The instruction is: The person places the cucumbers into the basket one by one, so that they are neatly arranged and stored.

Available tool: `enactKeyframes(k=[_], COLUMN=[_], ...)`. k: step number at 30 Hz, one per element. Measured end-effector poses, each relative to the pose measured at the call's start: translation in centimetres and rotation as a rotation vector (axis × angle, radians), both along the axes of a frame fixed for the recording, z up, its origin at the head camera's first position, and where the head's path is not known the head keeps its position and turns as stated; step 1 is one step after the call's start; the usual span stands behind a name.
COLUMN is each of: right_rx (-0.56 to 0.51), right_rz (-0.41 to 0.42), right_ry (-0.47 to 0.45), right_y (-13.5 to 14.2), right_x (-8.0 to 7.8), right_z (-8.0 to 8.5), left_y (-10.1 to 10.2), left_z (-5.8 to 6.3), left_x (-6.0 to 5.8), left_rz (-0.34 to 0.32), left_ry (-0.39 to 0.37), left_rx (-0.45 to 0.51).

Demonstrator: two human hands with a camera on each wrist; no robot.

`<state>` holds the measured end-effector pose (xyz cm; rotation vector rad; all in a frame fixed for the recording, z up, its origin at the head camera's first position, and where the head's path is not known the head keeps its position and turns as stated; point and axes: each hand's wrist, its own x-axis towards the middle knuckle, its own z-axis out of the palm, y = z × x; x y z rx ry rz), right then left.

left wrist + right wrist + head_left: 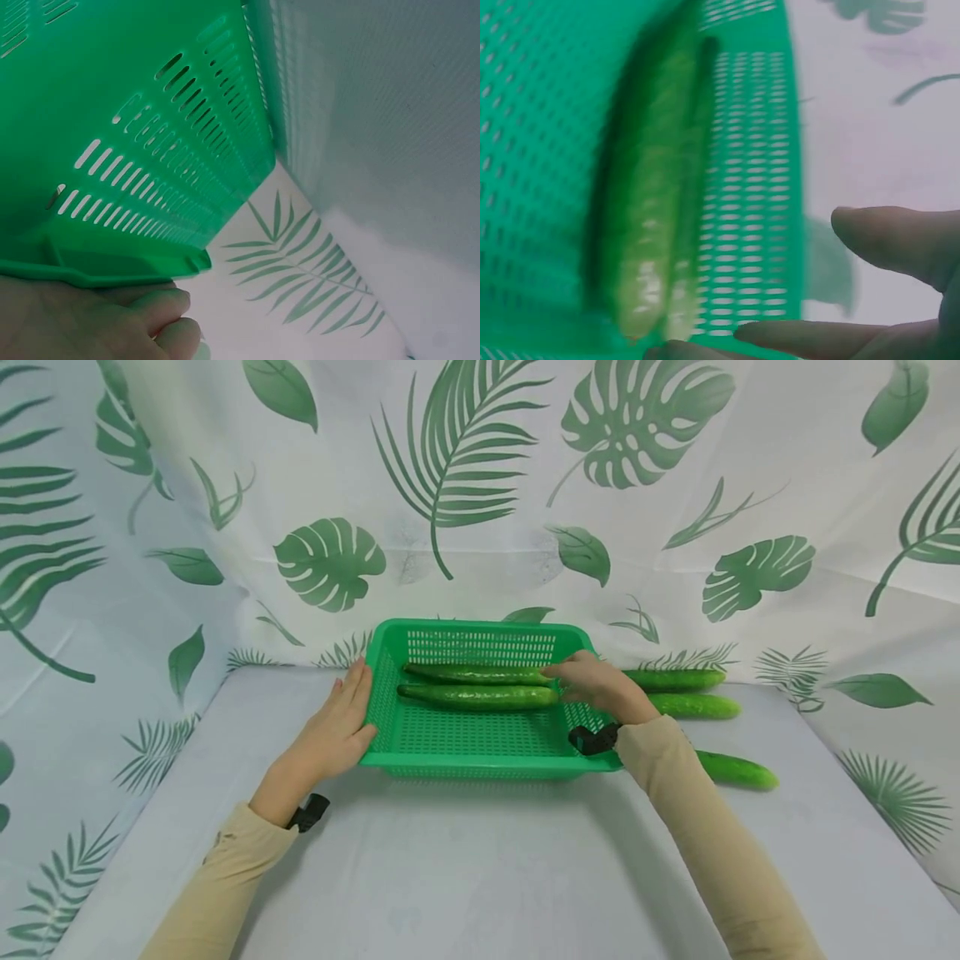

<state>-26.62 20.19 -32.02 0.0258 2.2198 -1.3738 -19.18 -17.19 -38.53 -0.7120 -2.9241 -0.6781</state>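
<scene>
A green plastic basket (491,762) with slotted walls stands on the table. Two cucumbers (476,697) lie side by side in it, towards its back wall. My left hand (333,727) rests against the basket's left rim, fingers fairly straight; the left wrist view has them at the rim (97,279). Over the basket's right end is my right hand (600,685), close to the cucumbers' right ends. In the right wrist view its thumb (885,232) and fingers (810,339) are spread apart with nothing between them, and the two cucumbers (649,232) look blurred.
To the right of the basket, more cucumbers (693,706) lie on the white tabletop (480,877), one (738,771) nearer the front and partly behind the right sleeve. A leaf-printed cloth (480,585) hangs behind the table and along its sides.
</scene>
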Motion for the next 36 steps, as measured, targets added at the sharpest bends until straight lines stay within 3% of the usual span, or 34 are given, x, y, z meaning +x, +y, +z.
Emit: enactKeyframes(k=[8,12,16,21,25,28,32,36], right_rx=[-0.183,-0.221,-0.226,-0.388,-0.538,-0.597,-0.632,-0.662], right_rz=[0.098,0.085,0.026,-0.113,-0.244,-0.389,-0.606,-0.742], right_ry=[0.169,0.32,0.531,0.788,0.927,1.014,1.046,0.985], right_y=[2.8,4.3,5.8,8.1,10.1,11.8,14.0,16.4], right_x=[3.3,5.3,7.3,9.8,11.2,11.8,12.1,11.7], right_z=[4.5,6.1,7.0,7.4,7.3,6.9,5.4,3.6], left_y=[0.1,0.1,0.1,0.2,0.2,0.2,0.1,0.1], left_z=[0.0,0.1,0.2,0.3,0.2,0.1,0.0,0.0], left_x=[0.1,0.1,0.1,0.1,0.1,0.0,-0.1,0.0], left_rz=[0.0,0.0,0.002,0.002,0.005,0.003,0.0,-0.002], left_ry=[-0.009,-0.007,-0.013,-0.019,-0.016,-0.008,0.005,0.005], left_rx=[0.002,-0.003,-0.005,-0.01,-0.007,-0.004,-0.014,-0.008])
